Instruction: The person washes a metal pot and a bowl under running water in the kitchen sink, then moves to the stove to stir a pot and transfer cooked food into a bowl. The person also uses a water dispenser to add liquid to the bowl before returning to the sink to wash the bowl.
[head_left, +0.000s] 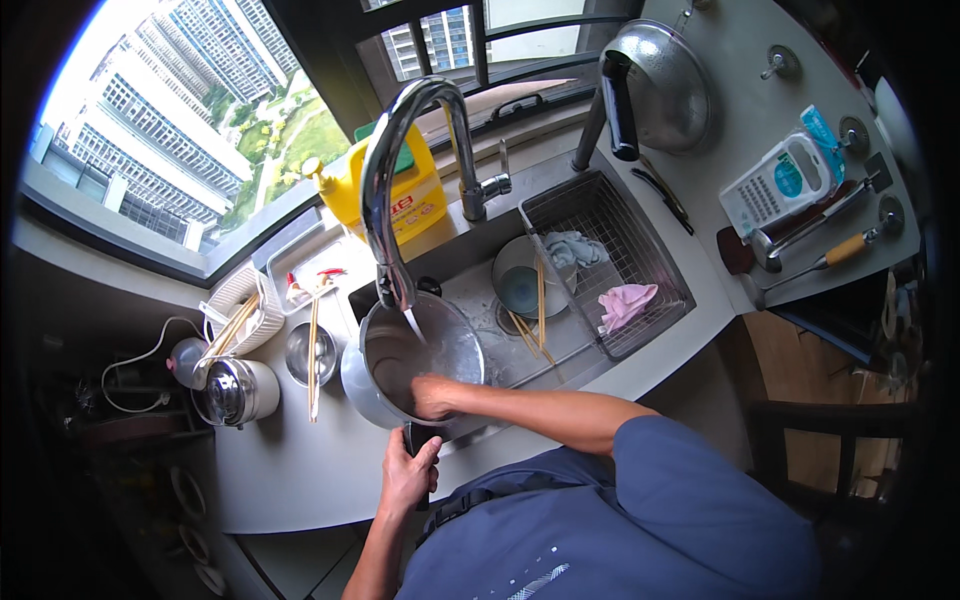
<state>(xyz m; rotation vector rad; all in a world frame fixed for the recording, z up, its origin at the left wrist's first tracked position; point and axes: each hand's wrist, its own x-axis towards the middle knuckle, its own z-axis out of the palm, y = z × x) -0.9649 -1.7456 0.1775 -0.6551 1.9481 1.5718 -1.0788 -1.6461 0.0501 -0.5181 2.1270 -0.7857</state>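
Note:
My left hand (409, 471) is closed around the black handle (417, 439) of a large metal pot (356, 390), which is tilted at the left end of the sink. Water runs into the pot from the chrome faucet (382, 187). My right hand (433, 396) reaches inside the pot, near its lower wall; its fingers are partly hidden, and whether they hold anything cannot be told. Right of the pot, bowls (519, 291) and wooden chopsticks (541, 300) lie in the sink (487, 251).
A wire basket (641, 262) with a pink cloth (626, 306) and a pale cloth (574, 249) sits in the sink's right side. A yellow jug (420, 195) stands behind the faucet. A metal bowl (300, 352) with chopsticks across it and a lidded container (255, 390) stand left.

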